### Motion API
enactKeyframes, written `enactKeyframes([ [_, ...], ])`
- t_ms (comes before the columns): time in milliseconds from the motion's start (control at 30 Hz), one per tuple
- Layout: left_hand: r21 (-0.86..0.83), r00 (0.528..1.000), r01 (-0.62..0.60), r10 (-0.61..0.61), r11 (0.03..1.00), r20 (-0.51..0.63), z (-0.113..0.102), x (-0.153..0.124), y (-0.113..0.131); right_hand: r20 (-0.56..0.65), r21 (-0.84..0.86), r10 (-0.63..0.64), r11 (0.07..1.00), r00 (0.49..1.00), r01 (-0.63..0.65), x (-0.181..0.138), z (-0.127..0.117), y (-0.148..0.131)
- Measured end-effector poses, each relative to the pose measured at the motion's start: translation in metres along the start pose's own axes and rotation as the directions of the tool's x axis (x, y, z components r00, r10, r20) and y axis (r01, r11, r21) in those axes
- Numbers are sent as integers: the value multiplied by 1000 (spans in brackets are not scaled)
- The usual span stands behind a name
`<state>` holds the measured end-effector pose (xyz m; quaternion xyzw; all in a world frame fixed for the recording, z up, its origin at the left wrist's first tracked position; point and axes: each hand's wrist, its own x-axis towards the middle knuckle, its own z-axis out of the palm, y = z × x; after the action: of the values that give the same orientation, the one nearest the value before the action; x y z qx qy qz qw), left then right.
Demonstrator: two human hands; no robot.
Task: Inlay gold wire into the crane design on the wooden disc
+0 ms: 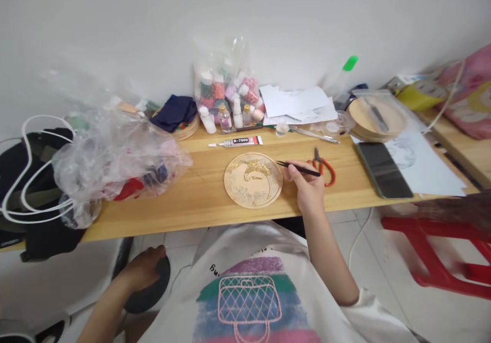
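Observation:
My right hand (310,193) is closed around black tweezers (303,169), their tips pointing left at the right edge of a round wooden disc (245,194). Line drawing covers the disc, and a gold, bird-like shape (258,167) fills part of its upper half. Just behind my right hand lie orange-handled pliers (328,173). Beyond the disc is a B-7000 glue tube (241,141), nozzle to the left. Below the table's front edge, my left hand (148,267) is over a dark round object (155,289); its fingers are too unclear to tell whether they grip it.
Crumpled plastic bags (115,164) and white cables crowd the left. At the back stand small bottles (225,118), a bag of bead jars (218,87) and white papers (295,105). A phone (383,169) lies at right; a red stool (425,251) stands below.

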<state>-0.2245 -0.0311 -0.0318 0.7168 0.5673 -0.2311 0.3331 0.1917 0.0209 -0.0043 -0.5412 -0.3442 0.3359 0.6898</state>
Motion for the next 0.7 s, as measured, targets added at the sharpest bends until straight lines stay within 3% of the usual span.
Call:
enactKeyframes([
  [100,-175,989,-143,146,974,1,-40,-20,41,93,71,17,997,996,-23,-20,0,-12],
  [167,-300,934,-340,284,891,-215,-71,-27,86,161,114,19,993,987,-37,-35,2,-21],
  [267,-384,714,-672,416,633,-563,-104,-20,161,251,145,6,988,968,-43,-56,4,-36],
  [333,-431,601,-797,482,424,-638,-110,-11,201,301,148,-12,988,954,-34,-65,3,-44],
  [367,-454,579,-815,547,359,-605,-110,-7,215,317,148,-23,989,948,-26,-69,2,-48],
  [467,-464,572,-815,608,347,-550,-101,-1,235,330,122,-42,993,943,1,-76,-6,-58],
  [567,-446,587,-806,629,390,-510,-94,4,233,389,60,-76,997,918,57,-78,-12,-63],
  [633,-419,620,-784,613,458,-490,-91,7,228,461,-6,-88,995,883,103,-79,-13,-64],
  [700,-411,683,-730,573,546,-453,-90,8,218,526,-89,-86,984,846,156,-79,-11,-65],
])
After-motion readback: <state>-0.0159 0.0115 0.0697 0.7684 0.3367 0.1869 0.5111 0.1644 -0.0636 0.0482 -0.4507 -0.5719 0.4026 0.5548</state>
